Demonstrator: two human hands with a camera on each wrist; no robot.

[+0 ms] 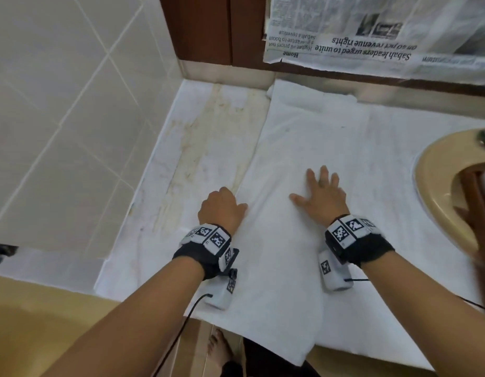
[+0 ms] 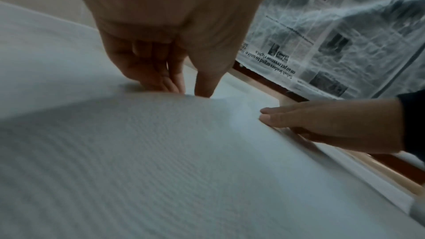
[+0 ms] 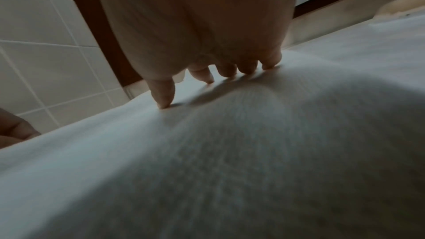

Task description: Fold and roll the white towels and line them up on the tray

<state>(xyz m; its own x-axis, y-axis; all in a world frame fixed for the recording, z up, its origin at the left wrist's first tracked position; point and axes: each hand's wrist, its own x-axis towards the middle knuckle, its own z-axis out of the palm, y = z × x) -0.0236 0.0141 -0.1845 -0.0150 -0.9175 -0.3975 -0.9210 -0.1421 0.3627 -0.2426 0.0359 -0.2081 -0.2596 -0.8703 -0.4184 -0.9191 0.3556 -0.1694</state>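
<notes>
Two hands lie on one white towel [image 1: 304, 164], which is spread long over the counter [image 1: 197, 148] in the middle of the head view; its near end hangs over the counter edge at the bottom. The left hand [image 1: 221, 209] sits at the towel's left edge with fingers curled down, pinching the fabric. The right hand [image 1: 321, 193] presses flat on the towel, fingers spread wide. At the right edge of the frame a beige sink [image 1: 437, 186] holds a brown tray [image 1: 478, 202]. A newspaper [image 1: 372, 31] hangs at upper right, and wall tiles [image 1: 59, 104] fill the left.
</notes>
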